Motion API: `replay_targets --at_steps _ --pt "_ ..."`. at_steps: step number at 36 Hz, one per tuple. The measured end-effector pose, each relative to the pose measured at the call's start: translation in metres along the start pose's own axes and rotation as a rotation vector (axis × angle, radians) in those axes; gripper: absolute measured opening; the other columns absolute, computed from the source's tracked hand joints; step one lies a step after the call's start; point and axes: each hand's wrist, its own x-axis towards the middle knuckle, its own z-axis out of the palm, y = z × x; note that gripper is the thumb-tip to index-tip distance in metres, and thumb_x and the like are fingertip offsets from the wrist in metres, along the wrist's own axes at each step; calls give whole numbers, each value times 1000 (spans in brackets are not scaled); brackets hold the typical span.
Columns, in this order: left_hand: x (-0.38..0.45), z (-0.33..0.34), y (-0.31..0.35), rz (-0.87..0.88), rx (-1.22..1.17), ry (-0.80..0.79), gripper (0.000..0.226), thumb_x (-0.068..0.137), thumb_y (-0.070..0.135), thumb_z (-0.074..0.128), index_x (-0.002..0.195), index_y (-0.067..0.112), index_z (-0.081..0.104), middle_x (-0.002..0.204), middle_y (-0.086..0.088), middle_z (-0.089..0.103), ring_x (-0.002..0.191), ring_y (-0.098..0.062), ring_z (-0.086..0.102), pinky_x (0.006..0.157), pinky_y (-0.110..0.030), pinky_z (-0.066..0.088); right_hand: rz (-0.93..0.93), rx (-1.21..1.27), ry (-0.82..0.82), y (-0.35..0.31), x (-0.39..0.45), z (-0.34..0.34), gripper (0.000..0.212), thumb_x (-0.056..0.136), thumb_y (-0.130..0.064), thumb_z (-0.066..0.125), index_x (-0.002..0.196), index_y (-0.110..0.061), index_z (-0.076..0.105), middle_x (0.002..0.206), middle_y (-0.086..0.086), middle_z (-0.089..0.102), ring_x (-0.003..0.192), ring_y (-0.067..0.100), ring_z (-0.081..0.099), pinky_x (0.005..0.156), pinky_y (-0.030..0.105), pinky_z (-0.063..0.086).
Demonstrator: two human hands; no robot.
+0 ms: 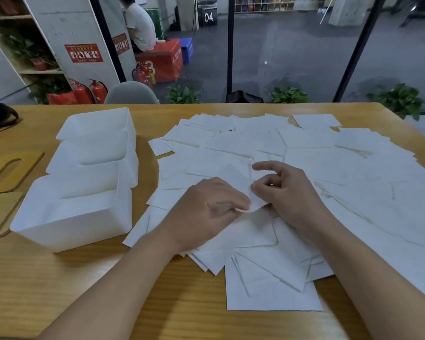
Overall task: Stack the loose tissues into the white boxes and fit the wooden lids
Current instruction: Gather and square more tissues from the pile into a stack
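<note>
On the tabletop (59, 278), the left hand (206, 207) and right hand (287, 192) meet over the spread of loose tissues (329, 168), their curled fingers (263, 187) pinching one tissue (241, 182) between them. Left of them stand three open white boxes (84, 197), with wooden lids (8, 170) beyond.

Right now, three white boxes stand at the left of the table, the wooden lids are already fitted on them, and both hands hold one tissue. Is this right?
Not quite. The head view shows the wooden lids lying flat on the table, left of the three open white boxes. The rest holds: left hand and right hand pinch one tissue.
</note>
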Motion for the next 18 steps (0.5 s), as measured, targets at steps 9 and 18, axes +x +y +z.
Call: replay_targets --at_steps 9,18 --pt "7 -15 -4 -117 65 243 40 110 50 63 149 43 61 157 25 54 157 -13 39 123 -34 32 -169 -71 -140 -9 -3 -6 30 104 -8 69 113 -34 82 100 -4 80 80 12 70 67 25 52" --pt "7 -27 -8 -250 -362 190 19 104 32 77 122 30 81 81 -1 70 70 -16 54 64 -25 44 -118 -52 -247 -15 -6 -10 24 107 -15 68 112 -30 85 92 4 78 78 30 60 76 39 44"
